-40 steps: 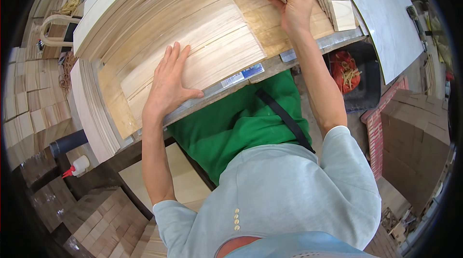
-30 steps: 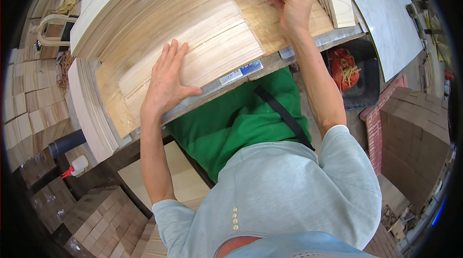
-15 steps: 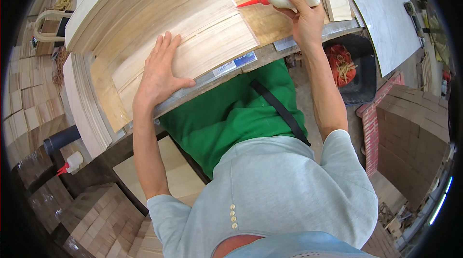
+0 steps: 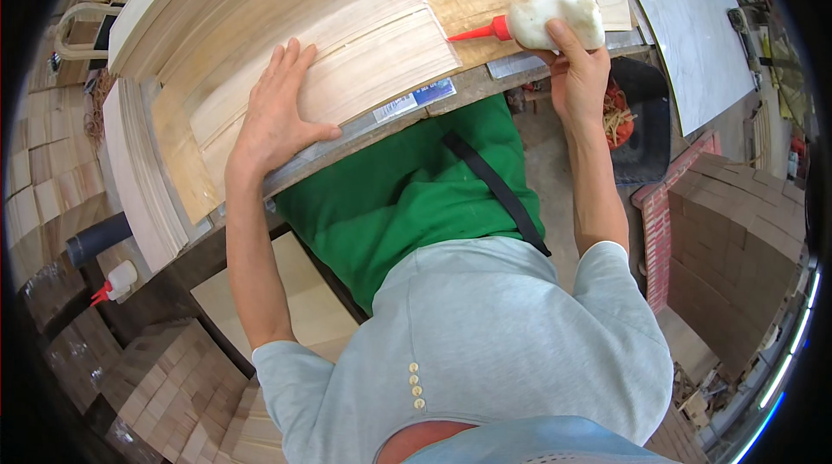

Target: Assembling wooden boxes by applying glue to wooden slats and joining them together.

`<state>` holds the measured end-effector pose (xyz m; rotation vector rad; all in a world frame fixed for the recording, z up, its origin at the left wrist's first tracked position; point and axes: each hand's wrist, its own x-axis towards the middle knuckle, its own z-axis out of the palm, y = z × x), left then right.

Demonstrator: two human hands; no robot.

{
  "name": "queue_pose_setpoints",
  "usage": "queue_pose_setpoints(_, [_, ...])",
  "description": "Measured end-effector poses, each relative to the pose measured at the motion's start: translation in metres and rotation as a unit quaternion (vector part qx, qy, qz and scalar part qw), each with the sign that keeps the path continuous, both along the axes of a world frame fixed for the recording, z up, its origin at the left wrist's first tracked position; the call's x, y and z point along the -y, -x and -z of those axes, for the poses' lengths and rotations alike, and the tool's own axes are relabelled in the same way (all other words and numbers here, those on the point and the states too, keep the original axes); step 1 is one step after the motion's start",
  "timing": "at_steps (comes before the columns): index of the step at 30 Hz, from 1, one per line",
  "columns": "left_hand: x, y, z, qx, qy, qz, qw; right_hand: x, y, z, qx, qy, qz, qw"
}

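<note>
A pale wooden panel (image 4: 373, 52) with a long groove or seam lies on the workbench in front of me. My left hand (image 4: 279, 113) rests flat on its left part, fingers spread and thumb at the near edge. In my right hand (image 4: 575, 74) is a white glue bottle (image 4: 559, 18) with a red nozzle, held on its side. The nozzle points left, its tip at the panel's right end near the front corner. Whether glue is coming out is too small to tell.
Long thin boards (image 4: 186, 9) are stacked behind and left of the panel. Small wooden pieces (image 4: 611, 0) lie at the back right. A second glue bottle (image 4: 120, 278) hangs or stands at the lower left. A black bin (image 4: 646, 130) with a red bag is below right.
The glue bottle in my right hand has moved nearer to me along the panel's right end. My left hand stays flat on the panel. The whole view has shifted slightly.
</note>
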<state>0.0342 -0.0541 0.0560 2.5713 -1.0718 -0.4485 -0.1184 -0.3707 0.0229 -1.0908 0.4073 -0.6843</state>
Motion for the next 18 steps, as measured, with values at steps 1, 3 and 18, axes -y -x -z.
queue_pose_setpoints(1, [-0.001, -0.001, 0.001, -0.002, 0.000, -0.001, 1.000, -0.001, 0.004, -0.001, 0.000, -0.007, 0.002, 1.000])
queue_pose_setpoints(3, [-0.002, -0.001, 0.003, 0.000, 0.002, -0.001, 1.000, -0.002, 0.013, -0.001, -0.001, -0.013, 0.002, 1.000])
queue_pose_setpoints(18, [-0.018, -0.007, 0.030, 0.059, 0.056, 0.042, 0.996, -0.012, -0.019, -0.024, 0.027, -0.071, -0.142, 0.987])
